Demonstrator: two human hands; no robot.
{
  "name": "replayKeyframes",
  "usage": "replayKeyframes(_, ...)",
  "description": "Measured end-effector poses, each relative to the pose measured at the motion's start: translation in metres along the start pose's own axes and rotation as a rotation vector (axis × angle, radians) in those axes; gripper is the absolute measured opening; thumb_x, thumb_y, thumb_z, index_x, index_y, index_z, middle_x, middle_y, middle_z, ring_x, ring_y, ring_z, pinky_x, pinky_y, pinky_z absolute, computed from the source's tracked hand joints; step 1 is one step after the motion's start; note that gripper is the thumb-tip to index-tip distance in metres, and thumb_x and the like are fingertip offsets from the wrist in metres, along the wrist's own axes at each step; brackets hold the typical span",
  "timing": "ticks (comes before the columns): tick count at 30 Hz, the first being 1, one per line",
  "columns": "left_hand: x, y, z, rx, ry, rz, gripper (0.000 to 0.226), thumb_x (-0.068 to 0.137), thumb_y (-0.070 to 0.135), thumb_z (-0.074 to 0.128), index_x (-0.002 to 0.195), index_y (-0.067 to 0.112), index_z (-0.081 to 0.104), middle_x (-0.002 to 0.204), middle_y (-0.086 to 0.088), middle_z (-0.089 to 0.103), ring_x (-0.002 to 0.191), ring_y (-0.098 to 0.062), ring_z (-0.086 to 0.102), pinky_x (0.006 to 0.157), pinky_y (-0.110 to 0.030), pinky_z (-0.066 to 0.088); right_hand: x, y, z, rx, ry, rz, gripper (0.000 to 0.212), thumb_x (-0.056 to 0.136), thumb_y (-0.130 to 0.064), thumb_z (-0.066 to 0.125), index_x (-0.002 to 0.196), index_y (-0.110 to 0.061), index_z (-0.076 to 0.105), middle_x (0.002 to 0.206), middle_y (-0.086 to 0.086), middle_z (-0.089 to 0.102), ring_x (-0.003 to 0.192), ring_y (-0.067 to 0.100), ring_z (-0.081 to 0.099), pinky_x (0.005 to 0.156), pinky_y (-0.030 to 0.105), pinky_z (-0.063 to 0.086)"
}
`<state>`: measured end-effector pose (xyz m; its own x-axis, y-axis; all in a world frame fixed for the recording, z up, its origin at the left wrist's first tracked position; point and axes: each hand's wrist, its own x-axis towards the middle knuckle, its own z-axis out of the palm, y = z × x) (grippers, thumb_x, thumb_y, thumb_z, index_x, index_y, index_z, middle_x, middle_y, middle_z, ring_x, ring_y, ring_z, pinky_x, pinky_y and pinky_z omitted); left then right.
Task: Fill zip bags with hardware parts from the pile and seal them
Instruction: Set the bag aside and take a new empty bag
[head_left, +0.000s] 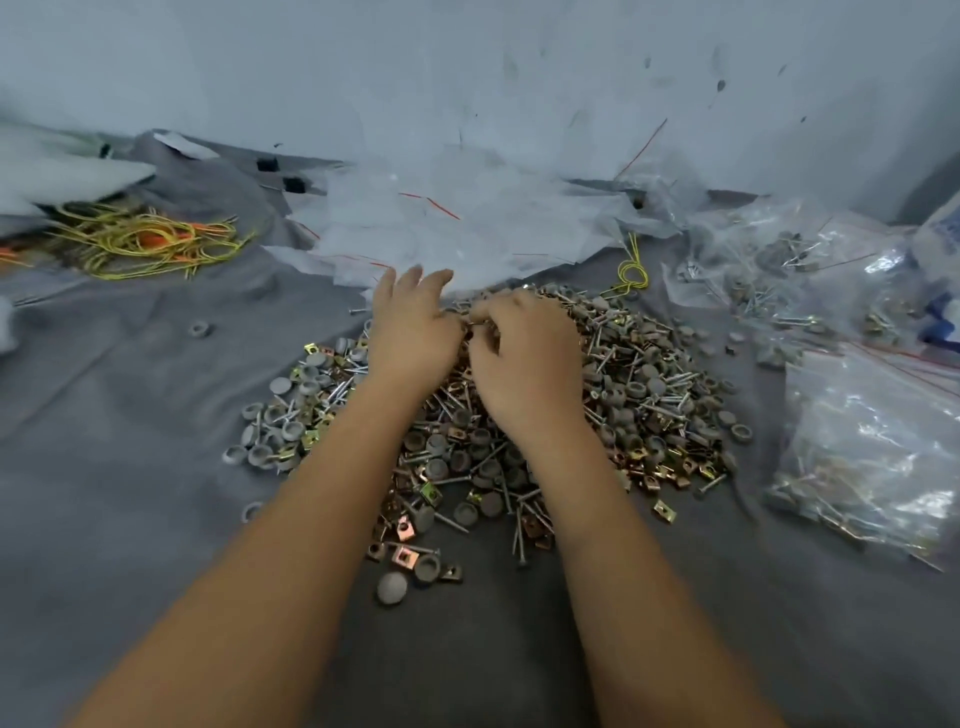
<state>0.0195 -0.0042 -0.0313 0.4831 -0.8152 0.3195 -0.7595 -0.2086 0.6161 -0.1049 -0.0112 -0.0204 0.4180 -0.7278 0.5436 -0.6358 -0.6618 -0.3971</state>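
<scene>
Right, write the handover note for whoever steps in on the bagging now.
Left hand: over the far side of the hardware pile, fingers extended, thumb side meeting the right hand.
Right hand: fingers curled, pinching small parts at the pile's top; exactly which is blurred.
Empty zip bags lie heaped behind the pile.
Filled bags lie at the right, more at far right.
Done: several bags filled. Whether they are sealed cannot be told.
Left: most of the pile is still loose; no bag in hand.

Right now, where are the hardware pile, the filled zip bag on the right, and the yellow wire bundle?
hardware pile (649, 395), head view, on screws and caps right of the hands.
filled zip bag (872, 447), head view, on its clear front face.
yellow wire bundle (145, 241), head view, on the tangled middle.
</scene>
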Motion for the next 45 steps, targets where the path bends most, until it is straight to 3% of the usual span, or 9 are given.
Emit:
replayKeyframes(3, 0.011, -0.016, 0.004, 0.146, -0.147, -0.068, 0.062, 0.094, 0.018, 0.04, 0.152, 0.036, 0.026, 0.165, -0.01, 0.005, 0.151, -0.03, -0.009, 0.121, -0.047, 0.001, -0.01, 0.002, -0.001, 0.095, 0.062, -0.028, 0.019, 0.089, -0.014, 0.055, 0.1, -0.012, 0.071, 0.095, 0.004, 0.065, 0.097, 0.024, 0.055, 0.088, 0.042, 0.043)
replayKeyframes(7, 0.013, -0.018, 0.009, 0.215, -0.176, -0.083, 0.055, 0.096, 0.023, 0.036, 0.149, 0.04, 0.034, 0.156, -0.01, 0.034, 0.147, -0.029, 0.02, 0.119, -0.049, 0.017, -0.013, 0.005, -0.004, 0.174, 0.148, -0.001, 0.017, 0.088, -0.011, 0.057, 0.096, -0.012, 0.072, 0.091, 0.002, 0.066, 0.094, 0.021, 0.056, 0.086, 0.039, 0.044)
replayKeyframes(11, 0.011, -0.017, 0.007, 0.116, -0.115, -0.098, 0.052, 0.09, 0.02, 0.043, 0.137, 0.04, 0.052, 0.139, -0.011, 0.055, 0.12, -0.032, 0.055, 0.103, -0.045, 0.042, -0.016, 0.004, 0.0, 0.2, 0.157, -0.028, 0.016, 0.086, -0.008, 0.058, 0.093, -0.009, 0.072, 0.088, 0.004, 0.067, 0.09, 0.024, 0.057, 0.083, 0.04, 0.045)
replayKeyframes(18, 0.002, -0.013, -0.001, 0.087, 0.071, -0.137, 0.038, 0.088, 0.021, 0.054, 0.125, 0.024, 0.063, 0.113, -0.004, 0.069, 0.121, -0.034, 0.047, 0.094, -0.04, 0.041, -0.021, 0.007, 0.007, 0.174, 0.104, -0.07, 0.018, 0.087, -0.009, 0.055, 0.094, -0.007, 0.071, 0.086, 0.006, 0.067, 0.088, 0.026, 0.057, 0.082, 0.043, 0.046)
replayKeyframes(26, -0.019, 0.002, -0.016, -0.582, 0.292, -0.175, 0.013, 0.089, 0.02, 0.067, 0.101, 0.018, 0.073, 0.091, 0.006, 0.07, 0.088, -0.015, 0.067, 0.082, -0.034, 0.055, -0.021, 0.006, 0.006, 0.252, 0.107, -0.044, 0.027, 0.092, -0.015, 0.054, 0.117, -0.013, 0.065, 0.096, -0.001, 0.067, 0.095, 0.017, 0.054, 0.086, 0.032, 0.044)
replayKeyframes(30, -0.029, 0.008, -0.011, -0.838, 0.211, -0.181, 0.012, 0.083, 0.018, 0.076, 0.093, 0.018, 0.069, 0.073, 0.007, 0.065, 0.064, -0.004, 0.061, 0.063, -0.023, 0.05, -0.021, 0.007, 0.007, 0.328, 0.13, -0.002, 0.039, 0.089, -0.018, 0.061, 0.127, -0.014, 0.056, 0.107, 0.001, 0.061, 0.102, 0.018, 0.055, 0.086, 0.035, 0.048)
replayKeyframes(34, -0.038, 0.007, 0.002, -0.879, 0.107, -0.126, 0.016, 0.082, 0.015, 0.078, 0.091, 0.006, 0.07, 0.082, -0.008, 0.073, 0.075, -0.014, 0.068, 0.07, -0.035, 0.058, -0.02, 0.01, 0.008, 0.343, 0.12, 0.018, 0.046, 0.083, -0.018, 0.068, 0.127, -0.018, 0.056, 0.112, -0.002, 0.059, 0.102, 0.019, 0.057, 0.084, 0.04, 0.052)
replayKeyframes(37, -0.038, 0.004, 0.002, -0.932, 0.1, -0.078, 0.007, 0.083, 0.017, 0.077, 0.088, 0.018, 0.072, 0.081, 0.001, 0.075, 0.077, -0.014, 0.071, 0.068, -0.028, 0.057, -0.018, 0.012, 0.01, 0.379, 0.098, 0.04, 0.047, 0.08, -0.02, 0.07, 0.125, -0.019, 0.058, 0.109, -0.003, 0.061, 0.098, 0.019, 0.059, 0.082, 0.041, 0.053)
replayKeyframes(45, -0.042, 0.009, 0.003, -1.075, 0.057, -0.07, 0.017, 0.08, 0.015, 0.077, 0.096, 0.013, 0.072, 0.086, -0.009, 0.072, 0.077, -0.018, 0.069, 0.071, -0.028, 0.056, -0.016, 0.014, 0.006, 0.455, 0.101, 0.116, 0.025, 0.081, -0.02, 0.068, 0.105, -0.028, 0.067, 0.087, -0.011, 0.067, 0.078, 0.005, 0.061, 0.068, 0.029, 0.055)
